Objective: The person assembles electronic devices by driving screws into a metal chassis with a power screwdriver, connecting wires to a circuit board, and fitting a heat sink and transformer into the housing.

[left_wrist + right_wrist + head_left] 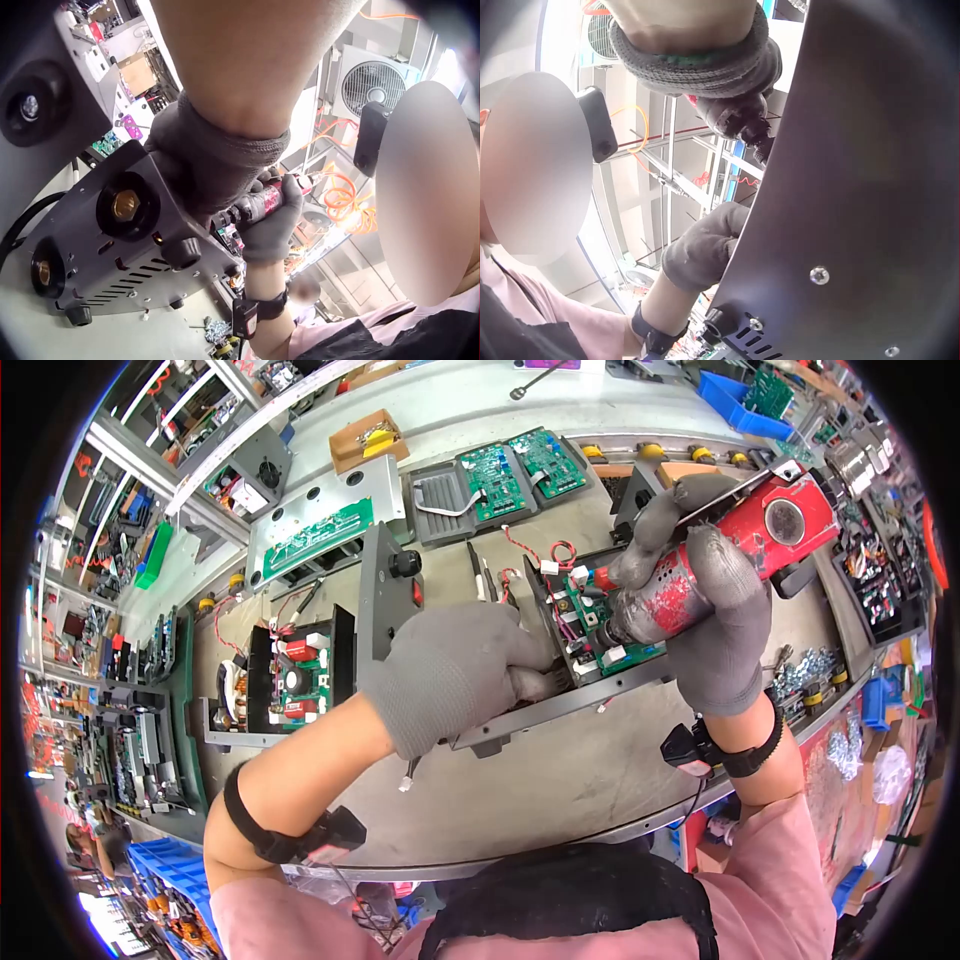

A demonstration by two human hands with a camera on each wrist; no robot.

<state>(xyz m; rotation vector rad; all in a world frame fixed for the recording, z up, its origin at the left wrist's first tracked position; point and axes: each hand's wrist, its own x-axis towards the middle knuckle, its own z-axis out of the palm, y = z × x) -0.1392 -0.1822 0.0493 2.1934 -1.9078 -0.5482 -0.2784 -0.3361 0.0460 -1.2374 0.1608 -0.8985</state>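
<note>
My right hand (715,630), in a grey glove, grips a red air screwdriver (745,545) with worn paint and a metal air fitting at its rear. The tool's nose points down and left into an open dark metal chassis (625,685) holding a green circuit board (590,610). My left hand (440,670), gloved too, curls its fingers over the chassis's left end, close to the tool's nose; the fingertips are partly hidden. In the left wrist view the chassis's end panel (139,247) shows round brass-centred sockets and vent slots.
A second open chassis (300,675) with a board stands to the left, beside an upright dark panel (380,590) with a knob. Behind are grey trays (440,490) with green boards, a metal plate (330,525) and a cardboard box (368,442). Loose screws (805,668) lie right.
</note>
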